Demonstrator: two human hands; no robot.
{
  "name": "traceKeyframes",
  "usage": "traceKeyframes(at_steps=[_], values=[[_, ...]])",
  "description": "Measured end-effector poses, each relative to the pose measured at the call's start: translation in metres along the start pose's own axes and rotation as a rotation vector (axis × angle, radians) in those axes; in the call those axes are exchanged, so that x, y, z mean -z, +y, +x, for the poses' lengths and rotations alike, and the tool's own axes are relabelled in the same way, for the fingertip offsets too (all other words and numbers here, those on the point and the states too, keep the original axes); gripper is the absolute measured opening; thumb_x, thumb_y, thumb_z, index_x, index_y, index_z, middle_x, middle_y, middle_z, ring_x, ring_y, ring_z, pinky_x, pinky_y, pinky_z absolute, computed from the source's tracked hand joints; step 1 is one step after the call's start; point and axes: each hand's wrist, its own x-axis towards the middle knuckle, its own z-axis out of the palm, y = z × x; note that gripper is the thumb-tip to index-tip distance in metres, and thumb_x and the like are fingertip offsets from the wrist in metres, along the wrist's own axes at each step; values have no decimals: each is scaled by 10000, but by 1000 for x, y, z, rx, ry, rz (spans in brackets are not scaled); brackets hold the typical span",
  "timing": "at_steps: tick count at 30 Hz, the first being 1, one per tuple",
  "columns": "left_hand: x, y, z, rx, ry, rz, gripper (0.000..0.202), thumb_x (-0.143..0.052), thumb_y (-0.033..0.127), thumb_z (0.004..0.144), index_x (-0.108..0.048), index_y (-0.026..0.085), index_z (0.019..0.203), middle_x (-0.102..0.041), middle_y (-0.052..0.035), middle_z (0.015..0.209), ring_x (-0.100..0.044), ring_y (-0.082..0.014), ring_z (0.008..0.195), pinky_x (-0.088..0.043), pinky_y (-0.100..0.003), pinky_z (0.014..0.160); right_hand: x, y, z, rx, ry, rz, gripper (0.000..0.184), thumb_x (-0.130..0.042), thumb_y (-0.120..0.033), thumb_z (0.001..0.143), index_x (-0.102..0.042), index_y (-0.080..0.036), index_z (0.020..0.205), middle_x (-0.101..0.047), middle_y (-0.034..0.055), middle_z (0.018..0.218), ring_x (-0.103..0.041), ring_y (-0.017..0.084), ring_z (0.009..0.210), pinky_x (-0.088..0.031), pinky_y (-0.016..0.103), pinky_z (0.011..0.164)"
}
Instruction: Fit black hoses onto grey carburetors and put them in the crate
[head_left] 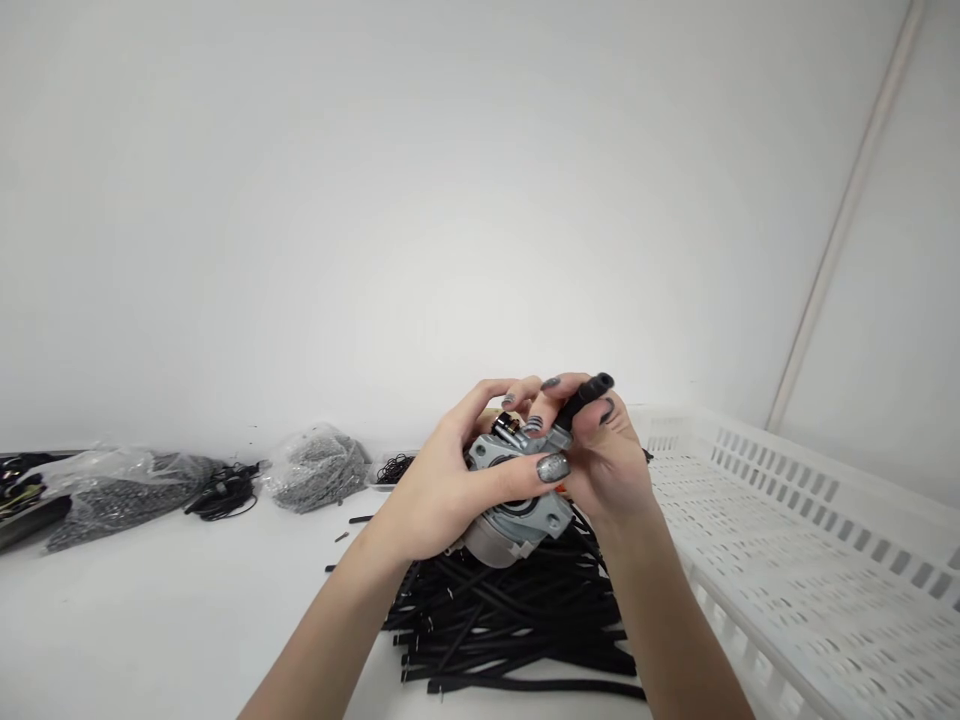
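Note:
A grey metal carburetor is held above the table in my left hand, whose thumb lies across its front and whose fingers wrap behind it. A black rubber hose points up and to the right from the carburetor's upper right side. Closed around that hose is my right hand, with the hose's open end poking out past the fingers. The fingertips of both hands meet near the hose's lower end, so the joint there is partly hidden. Beneath the hands lies a pile of black hoses, with small metal clips on several ends.
To the right stands a white slatted plastic crate. Along the wall are a clear bag of dark small parts, a second clear bag, a black tangled bundle, a tray of black rings and a metal tray.

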Motion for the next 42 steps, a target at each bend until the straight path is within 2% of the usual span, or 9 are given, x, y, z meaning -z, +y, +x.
traceKeyframes(at_steps=[3,7,10,16,21,25,32,37,42], values=[[0,2,-2,-6,75,78,599,-757,545,766,-592,240,1254,-637,-75,1225,-585,-252,1049,-469,-336,871,2,0,3,33,5,0,321,-601,-588,923,-747,-329,1044,-722,36,863,-691,239,881,-559,441,826],[-3,12,-7,65,166,229,684,-775,558,733,-561,271,1316,-663,-51,1067,-570,-252,1006,-444,-365,888,6,-4,5,131,40,-130,201,-711,-477,886,-749,-283,852,-664,30,849,-628,198,852,-517,364,787],[-3,15,-8,101,160,249,706,-773,572,721,-553,281,1326,-648,-44,982,-562,-270,1020,-439,-364,862,7,-5,5,150,44,-177,238,-710,-486,882,-721,-274,775,-626,29,805,-594,200,834,-494,358,766],[-1,9,-7,80,127,241,705,-753,638,714,-576,308,1311,-633,-55,1092,-535,-285,1088,-425,-383,917,12,2,6,150,-24,-106,251,-699,-548,870,-738,-307,811,-641,24,829,-605,206,851,-499,375,786],[-5,12,-9,73,206,356,695,-757,564,751,-526,319,1359,-638,-31,984,-582,-245,947,-454,-337,797,13,-1,7,122,48,-227,298,-712,-586,842,-732,-292,791,-652,31,821,-609,215,845,-513,390,777],[-7,16,-11,66,241,439,759,-805,491,727,-480,301,1386,-622,1,827,-593,-221,827,-452,-303,708,15,-7,6,104,36,-262,287,-731,-555,839,-727,-277,769,-652,30,813,-617,213,852,-516,381,779],[-8,11,-8,14,242,398,715,-796,412,739,-489,286,1373,-638,4,844,-587,-192,763,-466,-304,712,16,-7,5,62,11,-214,249,-712,-539,865,-755,-297,823,-684,28,891,-634,206,911,-525,369,815],[-10,3,-4,-98,370,332,688,-798,479,716,-518,251,1302,-642,-12,891,-595,-178,737,-458,-290,666,12,-6,5,31,12,-231,375,-693,-598,853,-750,-309,1085,-718,62,1097,-645,240,1062,-529,440,963],[-10,3,-2,-152,436,340,684,-797,511,730,-504,252,1292,-640,-5,878,-608,-170,721,-473,-278,644,6,-4,6,8,-21,-266,263,-732,-497,858,-769,-287,1011,-741,60,1136,-666,248,1083,-521,455,1002]])
